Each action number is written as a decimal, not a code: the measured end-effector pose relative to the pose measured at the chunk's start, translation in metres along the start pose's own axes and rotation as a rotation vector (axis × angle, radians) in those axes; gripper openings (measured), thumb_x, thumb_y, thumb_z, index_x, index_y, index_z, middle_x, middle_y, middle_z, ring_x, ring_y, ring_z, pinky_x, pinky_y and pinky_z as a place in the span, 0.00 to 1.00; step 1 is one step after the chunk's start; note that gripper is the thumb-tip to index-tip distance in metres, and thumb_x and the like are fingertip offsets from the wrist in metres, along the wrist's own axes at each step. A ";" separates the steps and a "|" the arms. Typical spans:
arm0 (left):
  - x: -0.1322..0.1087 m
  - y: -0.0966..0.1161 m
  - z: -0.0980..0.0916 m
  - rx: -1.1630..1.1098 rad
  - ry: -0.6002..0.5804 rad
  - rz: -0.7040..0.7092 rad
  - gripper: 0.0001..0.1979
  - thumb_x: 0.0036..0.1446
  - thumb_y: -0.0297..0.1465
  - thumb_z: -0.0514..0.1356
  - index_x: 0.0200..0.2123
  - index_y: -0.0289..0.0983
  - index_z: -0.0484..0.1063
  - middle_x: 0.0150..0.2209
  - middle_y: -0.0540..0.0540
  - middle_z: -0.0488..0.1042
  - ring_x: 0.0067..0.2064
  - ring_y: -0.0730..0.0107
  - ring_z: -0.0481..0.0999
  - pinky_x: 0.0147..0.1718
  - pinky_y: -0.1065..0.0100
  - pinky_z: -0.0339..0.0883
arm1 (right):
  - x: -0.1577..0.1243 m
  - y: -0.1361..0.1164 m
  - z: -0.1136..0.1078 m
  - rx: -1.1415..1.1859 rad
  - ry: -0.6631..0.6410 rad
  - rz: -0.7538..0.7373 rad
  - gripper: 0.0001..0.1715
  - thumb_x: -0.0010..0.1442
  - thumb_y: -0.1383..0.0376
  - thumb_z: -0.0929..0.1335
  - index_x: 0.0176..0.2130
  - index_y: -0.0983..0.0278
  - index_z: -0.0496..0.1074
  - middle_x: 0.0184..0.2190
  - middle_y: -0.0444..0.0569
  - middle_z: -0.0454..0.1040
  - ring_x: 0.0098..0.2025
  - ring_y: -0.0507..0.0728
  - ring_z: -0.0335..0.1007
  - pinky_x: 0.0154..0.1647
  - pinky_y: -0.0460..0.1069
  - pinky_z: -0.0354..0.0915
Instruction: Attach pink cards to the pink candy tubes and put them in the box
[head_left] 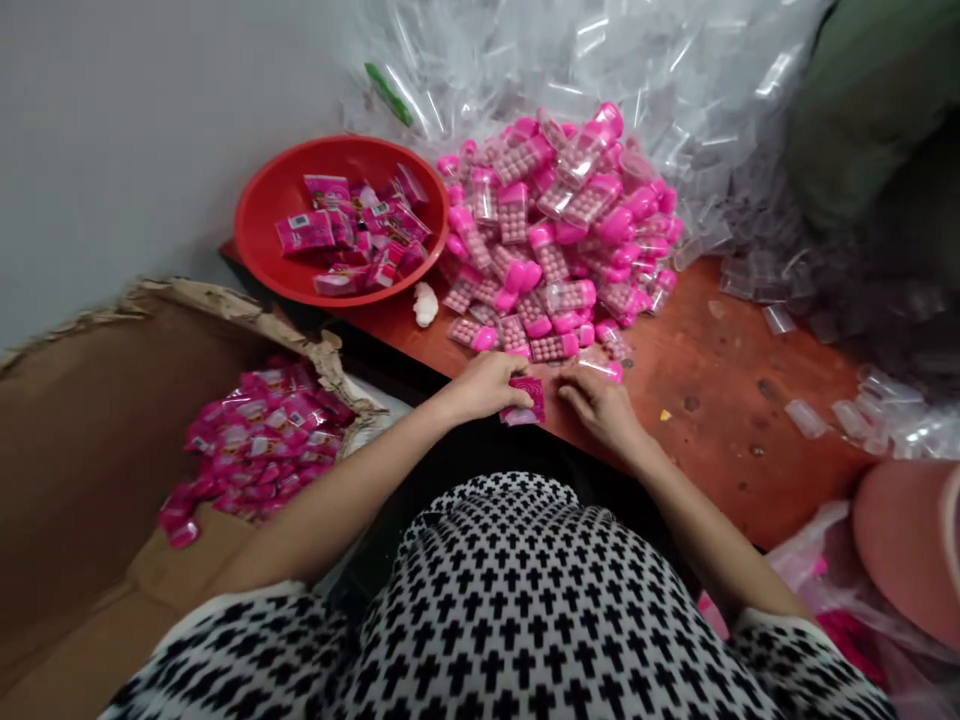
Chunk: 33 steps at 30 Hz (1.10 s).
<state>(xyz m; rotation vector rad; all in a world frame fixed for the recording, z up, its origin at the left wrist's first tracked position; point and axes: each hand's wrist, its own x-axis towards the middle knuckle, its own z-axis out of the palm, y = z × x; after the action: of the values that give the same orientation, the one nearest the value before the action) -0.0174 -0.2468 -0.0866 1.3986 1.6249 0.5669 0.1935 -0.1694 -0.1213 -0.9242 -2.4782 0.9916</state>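
My left hand [491, 388] pinches a small pink packet [524, 401] between thumb and fingers, above the front edge of the red-brown table [720, 370]. Just to its right, my right hand [598, 405] has its fingers curled together; whatever may be in them is hidden. A clear container with a pink cap [611, 371] lies right behind those fingers. Beyond both hands rises a heap of clear pink-capped containers [551, 265], many showing rows of small pale pink balls inside.
A red bowl [251, 245] of pink packets stands at the back left. More packets [262, 440] fill a cardboard box [67, 420] on the left. Empty clear containers [720, 120] pile up behind and to the right. A pink tub [904, 540] stands at the lower right.
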 end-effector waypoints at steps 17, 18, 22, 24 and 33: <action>-0.010 -0.007 -0.015 0.699 0.801 0.304 0.15 0.69 0.33 0.52 0.54 0.38 0.72 0.48 0.40 0.76 0.49 0.60 0.74 0.51 0.58 0.67 | -0.031 0.009 -0.045 -0.062 0.212 0.094 0.21 0.62 0.52 0.67 0.42 0.65 0.79 0.39 0.56 0.83 0.31 0.57 0.78 0.31 0.51 0.73; -0.013 -0.016 -0.042 0.699 0.865 0.204 0.15 0.69 0.34 0.52 0.52 0.39 0.73 0.47 0.40 0.76 0.49 0.58 0.74 0.51 0.56 0.67 | -0.032 0.007 -0.044 -0.075 0.214 0.075 0.22 0.63 0.51 0.67 0.42 0.65 0.79 0.39 0.56 0.83 0.31 0.57 0.78 0.30 0.50 0.73; -0.019 -0.067 -0.154 0.676 0.982 -0.223 0.14 0.66 0.33 0.54 0.51 0.37 0.73 0.56 0.32 0.70 0.55 0.48 0.68 0.52 0.45 0.62 | -0.030 -0.001 -0.035 -0.117 0.189 0.009 0.21 0.65 0.52 0.66 0.42 0.65 0.79 0.38 0.55 0.82 0.32 0.58 0.79 0.29 0.49 0.73; -0.018 -0.093 -0.193 0.652 0.939 -0.326 0.16 0.64 0.35 0.55 0.51 0.34 0.72 0.58 0.28 0.68 0.56 0.45 0.67 0.50 0.42 0.62 | -0.027 -0.003 -0.029 -0.131 0.152 -0.030 0.20 0.66 0.53 0.65 0.40 0.65 0.79 0.36 0.53 0.82 0.33 0.58 0.79 0.30 0.50 0.73; -0.044 -0.069 -0.140 0.734 0.698 0.088 0.17 0.66 0.38 0.51 0.48 0.39 0.75 0.51 0.37 0.74 0.53 0.53 0.72 0.53 0.53 0.66 | -0.020 -0.011 -0.018 -0.095 0.131 -0.049 0.13 0.65 0.58 0.66 0.40 0.62 0.78 0.37 0.51 0.82 0.36 0.58 0.79 0.36 0.52 0.74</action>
<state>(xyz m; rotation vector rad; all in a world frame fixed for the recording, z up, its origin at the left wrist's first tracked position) -0.1735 -0.2777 -0.0579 1.9347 2.5066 0.5697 0.2124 -0.1795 -0.1019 -0.9214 -2.4430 0.7776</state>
